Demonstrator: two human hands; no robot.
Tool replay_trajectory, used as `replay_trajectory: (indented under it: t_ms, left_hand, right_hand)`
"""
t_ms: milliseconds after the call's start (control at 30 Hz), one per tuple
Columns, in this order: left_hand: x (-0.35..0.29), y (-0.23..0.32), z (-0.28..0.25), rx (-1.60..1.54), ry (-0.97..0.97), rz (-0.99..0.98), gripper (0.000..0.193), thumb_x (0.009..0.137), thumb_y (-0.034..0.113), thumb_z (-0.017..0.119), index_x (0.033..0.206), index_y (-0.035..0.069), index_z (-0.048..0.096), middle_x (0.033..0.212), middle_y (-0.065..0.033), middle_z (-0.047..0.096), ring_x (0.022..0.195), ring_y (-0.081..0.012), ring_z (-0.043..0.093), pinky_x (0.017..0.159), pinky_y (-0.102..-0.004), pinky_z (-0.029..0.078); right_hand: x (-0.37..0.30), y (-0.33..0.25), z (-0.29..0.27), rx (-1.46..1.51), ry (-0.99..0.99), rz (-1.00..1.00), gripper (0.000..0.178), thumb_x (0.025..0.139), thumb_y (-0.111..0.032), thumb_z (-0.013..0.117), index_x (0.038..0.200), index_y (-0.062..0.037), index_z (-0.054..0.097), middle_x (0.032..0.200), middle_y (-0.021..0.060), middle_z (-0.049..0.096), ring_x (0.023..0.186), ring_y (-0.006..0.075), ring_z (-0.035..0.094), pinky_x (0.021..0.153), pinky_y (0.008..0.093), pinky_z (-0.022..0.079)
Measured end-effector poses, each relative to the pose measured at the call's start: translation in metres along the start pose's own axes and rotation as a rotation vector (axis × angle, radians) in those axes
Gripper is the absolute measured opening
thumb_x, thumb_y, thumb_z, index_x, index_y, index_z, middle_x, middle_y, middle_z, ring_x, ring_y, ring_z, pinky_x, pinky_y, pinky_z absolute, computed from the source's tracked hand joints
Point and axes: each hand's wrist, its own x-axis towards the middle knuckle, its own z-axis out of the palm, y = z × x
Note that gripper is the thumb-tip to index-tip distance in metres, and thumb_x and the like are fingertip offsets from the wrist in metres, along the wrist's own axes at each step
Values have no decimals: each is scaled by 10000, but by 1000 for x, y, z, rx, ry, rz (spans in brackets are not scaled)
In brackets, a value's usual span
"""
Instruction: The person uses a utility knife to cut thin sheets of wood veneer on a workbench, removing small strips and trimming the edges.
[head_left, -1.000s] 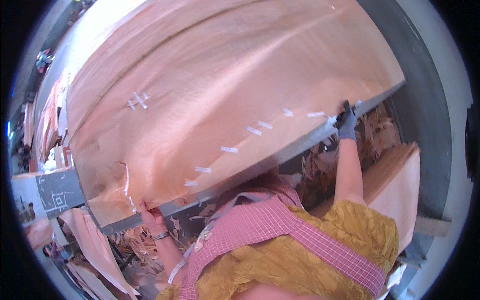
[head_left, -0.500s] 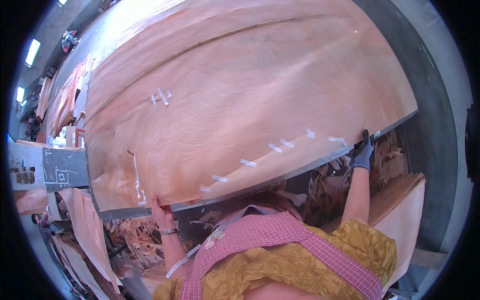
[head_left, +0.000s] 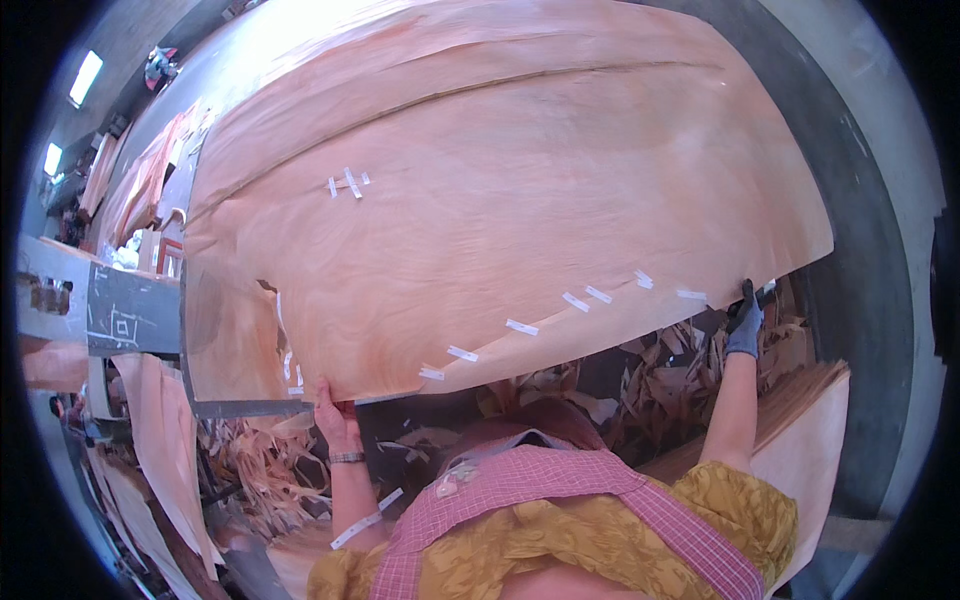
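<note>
A wide sheet of pinkish wood veneer (head_left: 500,190) lies across the work table, patched with short strips of white tape (head_left: 521,327) along its near side. My bare left hand (head_left: 338,424) is closed on its near edge toward the left, thumb on top and the other fingers underneath. Toward the right, my right hand (head_left: 744,325), in a grey-blue glove with dark fingertips, pinches the same edge. Near the left corner a ragged slit (head_left: 279,315) in the sheet is partly taped. A strip of white tape (head_left: 368,520) hangs on my left forearm.
Torn veneer scraps (head_left: 265,460) are heaped below the table's near side, with more scraps (head_left: 680,370) to the right. A stack of veneer (head_left: 800,440) stands by my right arm. Further sheets (head_left: 160,430) lean at the left, beside a grey panel (head_left: 130,310).
The sheet's near edge has come toward me and now covers most of the table rim that showed before. Both hands have kept hold of it. My view has shifted slightly.
</note>
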Motion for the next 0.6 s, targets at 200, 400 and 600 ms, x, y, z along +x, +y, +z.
replay_trajectory:
  t_ms: [200, 400, 600]
  left_hand:
    - [-4, -11, -3, -13, 64, 25, 291, 923, 271, 722, 1137, 95, 635, 1068, -50, 713, 914, -189, 713, 766, -345, 621]
    - [-22, -2, 18, -10, 143, 8, 273, 938, 230, 696, 1155, 77, 633, 1101, -58, 697, 986, -196, 687, 845, -368, 591]
    - [-47, 1, -15, -50, 256, -9, 138, 956, 169, 643, 1073, 96, 645, 1026, -37, 691, 900, -167, 677, 732, -329, 575]
  right_hand:
    - [2, 3, -4, 61, -147, -22, 355, 885, -254, 739, 1215, -230, 608, 805, -74, 591, 585, 71, 500, 472, 258, 342]
    - [40, 13, -16, -19, -143, 59, 462, 896, -224, 735, 1327, -227, 569, 1053, -2, 650, 816, 176, 611, 663, 323, 518]
    - [8, -10, 17, -119, -171, 276, 602, 910, -379, 715, 1442, -288, 448, 786, -30, 564, 546, 112, 484, 445, 258, 369]
